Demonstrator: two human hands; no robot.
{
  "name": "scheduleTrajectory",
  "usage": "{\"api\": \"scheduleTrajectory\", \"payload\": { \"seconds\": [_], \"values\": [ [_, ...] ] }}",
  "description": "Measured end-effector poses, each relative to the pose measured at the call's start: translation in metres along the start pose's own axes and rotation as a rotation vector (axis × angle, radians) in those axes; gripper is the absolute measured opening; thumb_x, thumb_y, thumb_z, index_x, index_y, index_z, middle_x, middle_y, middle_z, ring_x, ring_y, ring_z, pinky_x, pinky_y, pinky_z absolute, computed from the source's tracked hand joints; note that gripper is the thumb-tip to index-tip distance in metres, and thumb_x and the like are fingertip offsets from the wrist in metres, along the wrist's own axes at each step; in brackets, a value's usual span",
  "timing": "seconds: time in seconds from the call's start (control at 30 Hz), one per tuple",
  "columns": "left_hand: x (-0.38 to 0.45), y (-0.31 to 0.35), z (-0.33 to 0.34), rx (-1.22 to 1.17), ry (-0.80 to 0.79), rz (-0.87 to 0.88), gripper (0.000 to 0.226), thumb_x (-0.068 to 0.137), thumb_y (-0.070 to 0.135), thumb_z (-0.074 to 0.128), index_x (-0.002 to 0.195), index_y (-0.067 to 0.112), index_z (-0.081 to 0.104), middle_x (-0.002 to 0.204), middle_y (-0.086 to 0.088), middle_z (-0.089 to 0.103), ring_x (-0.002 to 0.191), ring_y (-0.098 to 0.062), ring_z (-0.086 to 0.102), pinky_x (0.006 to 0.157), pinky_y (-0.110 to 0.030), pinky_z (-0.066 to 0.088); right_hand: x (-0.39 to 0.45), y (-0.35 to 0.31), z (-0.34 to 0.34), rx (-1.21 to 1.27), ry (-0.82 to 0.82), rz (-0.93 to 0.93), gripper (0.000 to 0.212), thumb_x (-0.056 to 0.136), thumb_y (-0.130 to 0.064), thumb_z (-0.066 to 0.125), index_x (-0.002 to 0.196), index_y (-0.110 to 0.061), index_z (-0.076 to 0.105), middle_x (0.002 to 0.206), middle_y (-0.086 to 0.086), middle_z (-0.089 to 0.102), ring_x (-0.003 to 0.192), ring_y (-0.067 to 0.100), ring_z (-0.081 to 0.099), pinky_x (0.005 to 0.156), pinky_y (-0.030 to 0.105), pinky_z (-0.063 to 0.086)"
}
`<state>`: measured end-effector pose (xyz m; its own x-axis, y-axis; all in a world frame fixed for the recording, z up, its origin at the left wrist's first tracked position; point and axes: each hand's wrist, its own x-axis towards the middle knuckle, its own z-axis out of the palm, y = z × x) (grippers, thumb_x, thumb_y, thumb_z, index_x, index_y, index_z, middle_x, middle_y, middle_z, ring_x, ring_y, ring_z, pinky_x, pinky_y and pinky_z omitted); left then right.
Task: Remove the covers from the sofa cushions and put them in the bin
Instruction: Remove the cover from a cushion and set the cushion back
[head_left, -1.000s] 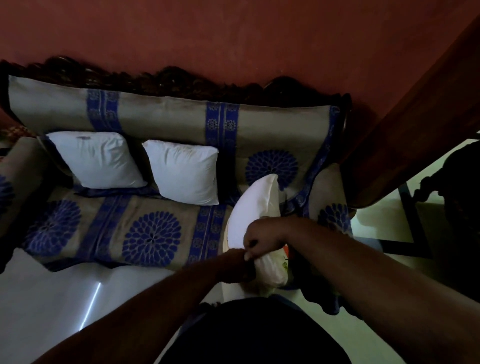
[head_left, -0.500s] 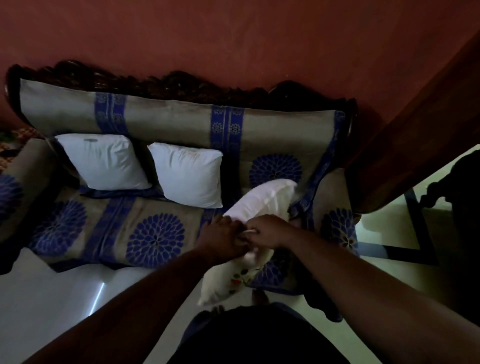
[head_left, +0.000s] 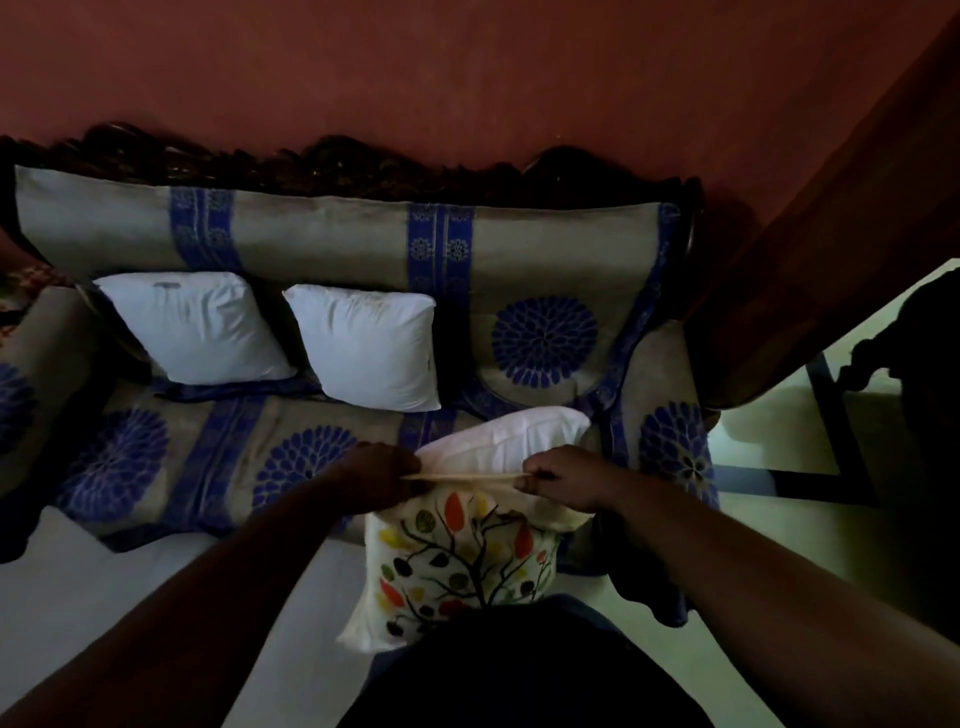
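A cream cushion cover (head_left: 457, 561) printed with a tree and coloured leaves hangs in front of my body. Its white inner cushion (head_left: 506, 441) sticks out of the top, over the sofa seat. My left hand (head_left: 382, 470) pinches the cover's open edge on the left. My right hand (head_left: 563, 478) pinches the same edge on the right, and the edge is stretched taut between them. Two bare white cushions (head_left: 195, 325) (head_left: 371, 351) lean against the sofa back. No bin is in view.
The sofa (head_left: 322, 244) has a grey throw with blue flower prints and a dark carved wooden frame, against a red wall. Pale floor (head_left: 78, 597) lies in front. A dark wooden piece of furniture (head_left: 930, 364) stands at the right, beside a brown curtain or door (head_left: 831, 234).
The cushion has turned so the printed cover faces me. My hands have moved apart, pulling the cover's opening wide and down off the white cushion.
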<state>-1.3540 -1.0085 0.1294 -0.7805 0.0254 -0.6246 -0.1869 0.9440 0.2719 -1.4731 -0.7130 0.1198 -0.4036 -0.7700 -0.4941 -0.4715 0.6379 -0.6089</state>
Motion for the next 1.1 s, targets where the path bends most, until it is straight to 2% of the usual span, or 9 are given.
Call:
{"api": "scheduleTrajectory", "payload": {
  "seconds": [0.07,0.2,0.3,0.5,0.63,0.73,0.83,1.0,1.1],
  "values": [
    [-0.001,0.0,-0.019,-0.099,-0.096,-0.002,0.091,0.057,0.101,0.044,0.112,0.03,0.059,0.107,0.007,0.063,0.099,-0.014,0.061,0.085,-0.029,0.046,0.001,-0.01,0.003,0.07,0.037,-0.043,0.038,0.102,-0.045,0.052,0.073,-0.022,0.048,0.065,-0.004,0.046,0.061,0.008,0.046,0.061,0.031,0.035],
    [0.012,0.029,-0.039,0.027,0.22,0.15,0.137,0.044,0.107,0.04,0.155,0.029,0.024,0.162,-0.003,0.025,0.147,-0.023,0.025,0.117,-0.045,0.027,0.0,-0.031,-0.001,0.086,-0.022,-0.113,0.033,0.102,-0.046,0.053,0.076,-0.026,0.052,0.069,-0.004,0.05,0.061,0.005,0.047,0.06,0.027,0.035],
    [0.024,0.07,-0.019,0.024,0.077,0.318,0.128,0.059,0.076,0.077,0.159,0.02,0.02,0.165,-0.005,0.019,0.149,-0.019,0.022,0.121,-0.035,0.02,0.004,-0.036,-0.006,0.057,0.0,-0.101,0.028,0.099,-0.047,0.058,0.087,-0.022,0.066,0.079,-0.008,0.062,0.07,0.004,0.057,0.063,0.024,0.041],
    [0.018,0.102,0.03,-0.148,-0.121,0.278,0.067,0.087,0.052,0.071,0.138,0.011,0.057,0.138,-0.008,0.058,0.124,-0.024,0.054,0.094,-0.026,0.039,0.005,-0.018,-0.033,-0.177,0.155,-0.076,0.064,0.092,-0.068,0.052,0.056,-0.017,0.042,0.053,0.0,0.035,0.044,0.015,0.034,0.05,0.035,0.028],
    [0.023,0.078,0.036,-0.524,-0.146,0.262,0.049,0.076,0.056,0.075,0.106,0.017,0.078,0.101,-0.005,0.076,0.094,-0.023,0.071,0.086,-0.039,0.056,-0.007,0.005,-0.028,-0.167,0.004,-0.03,0.075,0.082,-0.085,0.036,0.064,-0.013,0.05,0.063,0.009,0.045,0.054,0.019,0.043,0.054,0.033,0.029],
    [0.022,0.079,0.031,-0.674,-0.241,0.23,0.031,0.075,0.034,0.079,0.101,0.016,0.079,0.097,-0.005,0.077,0.095,-0.026,0.071,0.086,-0.033,0.056,-0.029,0.029,-0.029,-0.124,-0.109,0.018,0.076,0.087,-0.075,0.044,0.076,-0.003,0.062,0.073,0.017,0.055,0.063,0.025,0.051,0.057,0.033,0.031],
    [0.025,0.107,0.017,-0.798,-0.295,0.207,0.042,0.091,0.039,0.065,0.127,0.018,0.065,0.114,-0.006,0.067,0.098,-0.019,0.063,0.086,-0.027,0.05,-0.028,0.016,-0.026,-0.007,-0.126,-0.085,0.045,0.091,-0.053,0.066,0.069,-0.013,0.061,0.066,0.003,0.049,0.059,0.01,0.047,0.057,0.025,0.033],
    [0.018,0.143,0.049,-0.153,-0.401,0.134,0.109,0.073,0.09,0.048,0.155,0.02,0.032,0.159,-0.01,0.032,0.144,-0.029,0.032,0.119,-0.04,0.028,-0.023,-0.007,-0.035,0.4,-0.07,-0.012,0.059,0.084,-0.059,0.067,0.074,-0.001,0.058,0.068,0.003,0.046,0.061,0.008,0.048,0.062,0.022,0.041],
    [0.019,0.16,0.087,-0.169,-0.209,0.125,0.112,0.063,0.088,0.066,0.151,0.024,0.037,0.154,-0.003,0.042,0.138,-0.018,0.042,0.118,-0.037,0.03,-0.014,-0.025,-0.027,0.108,-0.269,-0.072,0.054,0.094,-0.057,0.06,0.063,-0.014,0.05,0.061,0.0,0.039,0.053,0.009,0.038,0.058,0.03,0.035]
  ]
}}
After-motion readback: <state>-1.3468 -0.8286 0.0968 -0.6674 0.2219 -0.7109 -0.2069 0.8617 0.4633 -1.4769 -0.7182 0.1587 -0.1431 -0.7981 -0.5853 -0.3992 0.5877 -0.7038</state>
